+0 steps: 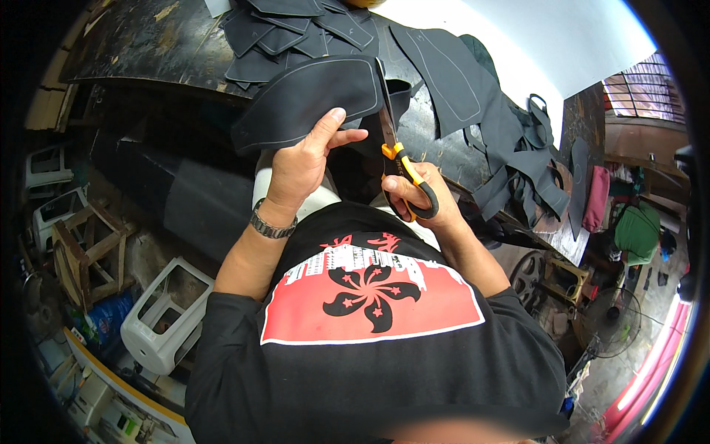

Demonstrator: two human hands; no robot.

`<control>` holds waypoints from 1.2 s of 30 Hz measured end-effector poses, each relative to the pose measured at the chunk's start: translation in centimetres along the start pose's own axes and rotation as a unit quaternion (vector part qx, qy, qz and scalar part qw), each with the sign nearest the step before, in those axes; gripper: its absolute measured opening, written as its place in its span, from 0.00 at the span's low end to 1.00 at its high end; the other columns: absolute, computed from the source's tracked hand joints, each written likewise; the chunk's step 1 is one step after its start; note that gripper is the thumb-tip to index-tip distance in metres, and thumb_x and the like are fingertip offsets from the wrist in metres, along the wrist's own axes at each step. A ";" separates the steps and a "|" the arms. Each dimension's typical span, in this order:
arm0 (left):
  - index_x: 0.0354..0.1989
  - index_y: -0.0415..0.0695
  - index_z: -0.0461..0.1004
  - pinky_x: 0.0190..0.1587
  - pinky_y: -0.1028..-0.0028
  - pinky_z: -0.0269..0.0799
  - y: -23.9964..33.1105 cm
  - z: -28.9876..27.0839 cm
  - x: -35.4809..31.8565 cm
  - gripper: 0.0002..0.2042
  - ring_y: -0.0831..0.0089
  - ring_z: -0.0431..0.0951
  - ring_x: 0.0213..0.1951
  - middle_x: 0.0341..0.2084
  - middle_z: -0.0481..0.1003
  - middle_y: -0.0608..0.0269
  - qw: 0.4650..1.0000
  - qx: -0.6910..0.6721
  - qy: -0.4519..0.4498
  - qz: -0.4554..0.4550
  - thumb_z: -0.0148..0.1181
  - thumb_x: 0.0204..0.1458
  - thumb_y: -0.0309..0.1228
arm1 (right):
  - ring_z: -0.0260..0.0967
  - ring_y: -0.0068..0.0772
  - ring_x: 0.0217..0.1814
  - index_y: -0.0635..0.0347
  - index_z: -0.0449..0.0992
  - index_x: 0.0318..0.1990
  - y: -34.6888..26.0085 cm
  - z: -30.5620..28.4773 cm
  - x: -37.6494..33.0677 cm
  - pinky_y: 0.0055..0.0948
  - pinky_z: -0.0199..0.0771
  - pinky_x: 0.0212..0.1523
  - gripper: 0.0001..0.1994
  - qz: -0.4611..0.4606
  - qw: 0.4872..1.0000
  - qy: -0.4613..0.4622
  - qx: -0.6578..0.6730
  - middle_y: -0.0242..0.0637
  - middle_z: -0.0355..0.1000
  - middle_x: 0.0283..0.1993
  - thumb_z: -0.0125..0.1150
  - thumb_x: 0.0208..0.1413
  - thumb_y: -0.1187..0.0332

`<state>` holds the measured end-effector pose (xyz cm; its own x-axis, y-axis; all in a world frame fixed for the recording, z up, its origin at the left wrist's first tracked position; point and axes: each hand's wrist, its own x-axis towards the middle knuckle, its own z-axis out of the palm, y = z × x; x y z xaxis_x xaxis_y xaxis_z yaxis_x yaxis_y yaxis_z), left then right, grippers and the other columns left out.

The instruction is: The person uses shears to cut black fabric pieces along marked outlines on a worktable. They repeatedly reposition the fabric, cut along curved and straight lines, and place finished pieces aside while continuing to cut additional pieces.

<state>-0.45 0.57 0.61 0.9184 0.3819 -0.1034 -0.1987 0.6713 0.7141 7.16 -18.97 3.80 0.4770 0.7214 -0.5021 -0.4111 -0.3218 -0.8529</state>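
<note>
Left hand pinches the black panel; right hand grips the scissors; dark pieces crowd the table just beyond (scraps heaped off right).

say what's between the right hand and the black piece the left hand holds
Scissors, in the head view, spanning from the right hand to the black piece.

On my feed I see a scuffed dark table across the upper left, while the light is brightest toward the upper right, above a barred window. Down the left I make out a wooden frame and a pale plastic stool over grey floor; a round-caged fan stands lower right.
</note>
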 end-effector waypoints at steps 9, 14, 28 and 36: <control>0.48 0.30 0.74 0.47 0.67 0.78 0.9 0.9 -1.0 0.11 0.60 0.80 0.42 0.44 0.77 0.54 0.988 0.139 0.005 -0.062 0.53 0.60 0.23 | 0.63 0.21 0.16 0.61 0.71 0.27 0.1 -0.1 1.1 0.20 0.63 0.19 0.20 -0.058 0.997 0.008 0.051 0.31 0.65 0.19 0.67 0.52 0.52; 0.49 0.30 0.74 0.47 0.69 0.78 0.6 0.6 -1.1 0.12 0.60 0.81 0.41 0.43 0.77 0.54 0.998 0.052 0.002 -0.044 0.53 0.60 0.23 | 0.60 0.20 0.14 0.59 0.69 0.25 0.3 0.2 0.7 0.20 0.58 0.16 0.19 -0.055 0.998 0.000 0.035 0.30 0.64 0.17 0.66 0.53 0.54; 0.49 0.26 0.72 0.48 0.64 0.78 1.9 0.6 -1.5 0.13 0.59 0.81 0.39 0.44 0.76 0.49 0.995 0.078 -0.019 -0.059 0.52 0.60 0.22 | 0.62 0.19 0.19 0.61 0.70 0.28 0.1 -1.0 1.0 0.19 0.61 0.20 0.19 -0.067 0.996 -0.023 0.047 0.30 0.65 0.20 0.66 0.52 0.53; 0.43 0.26 0.75 0.43 0.64 0.81 2.5 -1.1 0.1 0.10 0.62 0.81 0.40 0.40 0.77 0.49 0.995 -0.035 -0.084 -0.043 0.54 0.58 0.20 | 0.61 0.19 0.16 0.60 0.71 0.27 0.3 -1.4 0.6 0.20 0.58 0.17 0.19 -0.044 0.998 -0.033 -0.007 0.29 0.64 0.17 0.66 0.52 0.52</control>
<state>-1.25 2.98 1.63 0.9762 0.2130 -0.0405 -0.1346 0.7420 0.6567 8.39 -19.50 3.07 0.4578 0.7860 -0.4155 -0.3596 -0.2638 -0.8951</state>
